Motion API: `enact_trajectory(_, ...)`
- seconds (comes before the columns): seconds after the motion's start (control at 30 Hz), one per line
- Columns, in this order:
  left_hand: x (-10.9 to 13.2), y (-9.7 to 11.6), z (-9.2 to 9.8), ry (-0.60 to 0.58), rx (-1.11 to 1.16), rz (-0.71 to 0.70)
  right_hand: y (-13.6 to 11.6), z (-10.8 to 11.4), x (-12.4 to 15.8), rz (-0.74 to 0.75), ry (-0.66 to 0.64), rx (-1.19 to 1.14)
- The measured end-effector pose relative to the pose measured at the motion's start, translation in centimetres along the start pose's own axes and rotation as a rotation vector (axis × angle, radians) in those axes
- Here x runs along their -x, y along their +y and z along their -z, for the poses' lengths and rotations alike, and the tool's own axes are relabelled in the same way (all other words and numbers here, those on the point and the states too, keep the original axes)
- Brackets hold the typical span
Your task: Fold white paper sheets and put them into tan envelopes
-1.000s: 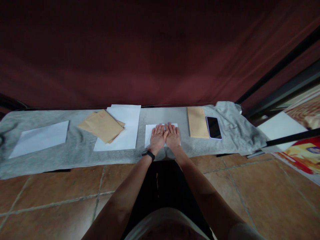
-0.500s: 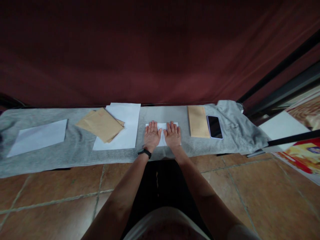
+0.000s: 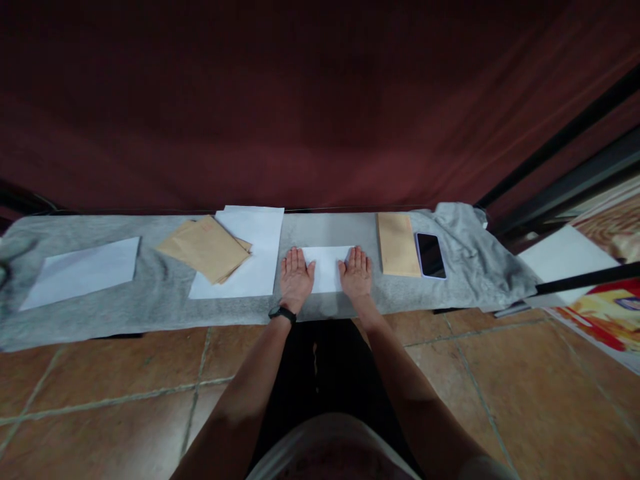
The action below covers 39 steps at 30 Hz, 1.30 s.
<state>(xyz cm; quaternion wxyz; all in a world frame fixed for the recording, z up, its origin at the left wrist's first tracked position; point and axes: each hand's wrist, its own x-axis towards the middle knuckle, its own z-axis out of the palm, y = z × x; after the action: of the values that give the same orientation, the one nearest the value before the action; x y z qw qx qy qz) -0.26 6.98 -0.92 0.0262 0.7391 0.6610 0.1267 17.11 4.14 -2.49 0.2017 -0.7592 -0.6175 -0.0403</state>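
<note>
Your left hand [image 3: 297,277] / right hand [image 3: 357,275]: palms down, fingers extended, at white sheet [image 3: 327,270]'s opposite ends, seemingly to flatten it | brown stack [image 3: 399,245]: right of sheet, likely for reach

There are two hands: one left hand [image 3: 296,277] and one right hand [image 3: 357,277]. I count one watch [image 3: 283,313], one phone [image 3: 431,255] and one cloth [image 3: 163,310]. On it, paper [image 3: 327,269] lies in three places, envelopes [image 3: 209,250] in two; the exact number of either cannot be told.
</note>
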Motion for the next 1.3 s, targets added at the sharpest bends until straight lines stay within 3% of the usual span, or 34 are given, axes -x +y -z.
enact_trajectory(0.43, 2.2, -1.4, 0.5, 0.089, 0.069, 0.024, 2.0, 1.2, 1.7, -0.015, 0.035, 0.014)
enact_trajectory(0.63, 4.0, 0.3, 1.5, 0.058, 0.109, -0.158, 0.5, 2.2, 1.2, -0.014, -0.016, -0.115)
enact_trajectory(0.8, 2.7, 2.8, 1.4, -0.079, 0.082, -0.243, -2.9, 2.2, 0.0, 0.136, -0.144, -0.207)
enact_trajectory(0.93, 1.3, 3.2, 0.8, -0.168, 0.040, -0.273, -4.5, 1.6, -0.8, 0.227, -0.284, -0.209)
enact_trajectory(1.3, -1.0, 2.6, 0.2, -0.176, 0.026, -0.196, -3.7, 0.7, -2.7, 0.202, -0.314, -0.112)
